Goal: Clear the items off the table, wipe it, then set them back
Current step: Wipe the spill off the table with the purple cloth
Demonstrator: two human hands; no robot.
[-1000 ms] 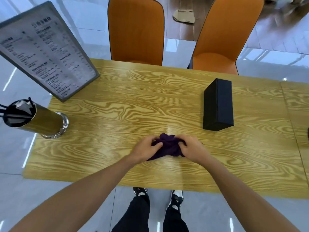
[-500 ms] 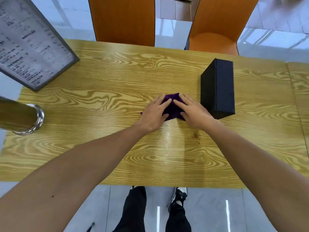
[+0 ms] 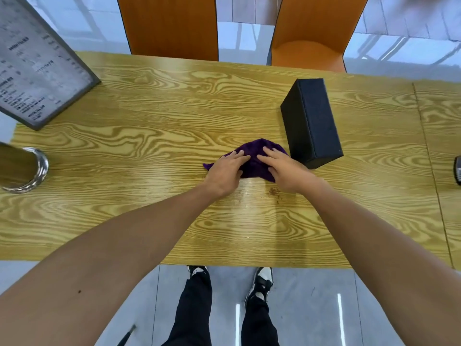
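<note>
Both hands, the left hand (image 3: 228, 168) and right hand (image 3: 284, 168), are lying open and flat on the purple cloth (image 3: 254, 156), which has been pushed up the table (image 3: 149, 151) from its near edge since a second ago and flattened out of a bunch. Wiping is getting under way, I judge, with a brown stain (image 3: 274, 191) left behind. The cloth is nearly touching the black box (image 3: 311, 121). Further left, the metal cup (image 3: 22, 168) and menu (image 3: 37, 71) are being cut off by the frame.

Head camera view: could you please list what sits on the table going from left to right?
Metal holder → menu board → left hand → purple cloth → right hand → black box → dark object cut off at the right edge.
</note>
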